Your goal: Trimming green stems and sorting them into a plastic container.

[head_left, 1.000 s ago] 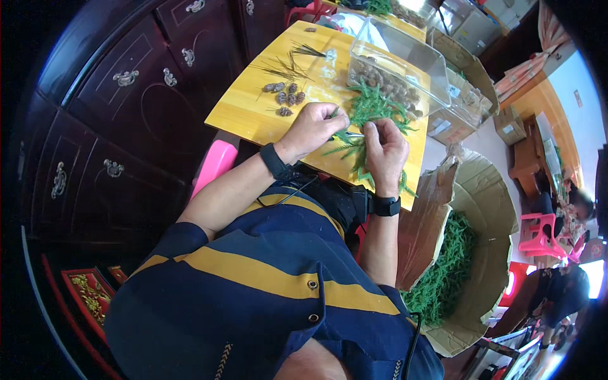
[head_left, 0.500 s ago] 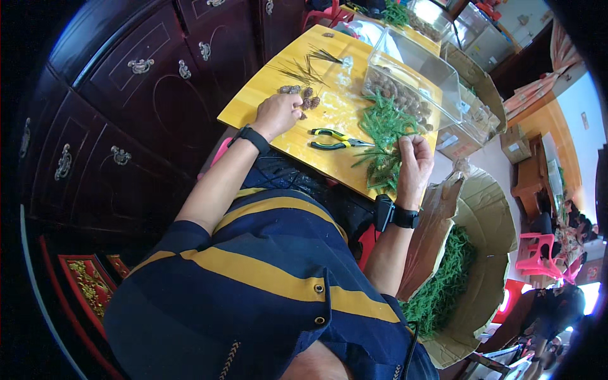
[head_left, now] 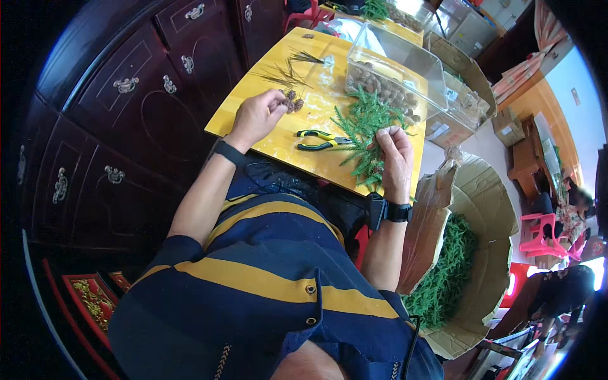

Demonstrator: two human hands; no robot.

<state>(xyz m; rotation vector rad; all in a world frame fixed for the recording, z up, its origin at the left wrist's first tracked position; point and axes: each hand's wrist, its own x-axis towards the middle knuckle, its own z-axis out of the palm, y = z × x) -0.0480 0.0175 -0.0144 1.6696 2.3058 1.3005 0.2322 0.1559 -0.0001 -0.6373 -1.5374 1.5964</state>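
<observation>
My left hand (head_left: 255, 118) is over the left side of the yellow table, fingers curled together beside a small cluster of brown pine cones (head_left: 293, 101); whatever lies between the fingertips is too small to make out. At the table's right side my right hand (head_left: 396, 154) is closed in a pinch on a green artificial pine sprig (head_left: 363, 147). That sprig merges with a pile of green sprigs (head_left: 373, 113) just beyond. Between my hands lie yellow-and-black pliers (head_left: 322, 139), jaws pointing right toward the greenery.
Thin dark wire stems (head_left: 288, 71) lie at the table's (head_left: 253, 88) far left. A clear plastic bin (head_left: 405, 60) of pine cones stands at its far right. A cardboard box (head_left: 491, 237) full of greenery sits beside my right arm. Dark cabinets (head_left: 133, 114) line the left.
My left hand has lifted slightly from the pine cones, covering part of the cluster. My right hand remains pinched at the sprig, its fingers slightly shifted. The whole view has shifted a little.
</observation>
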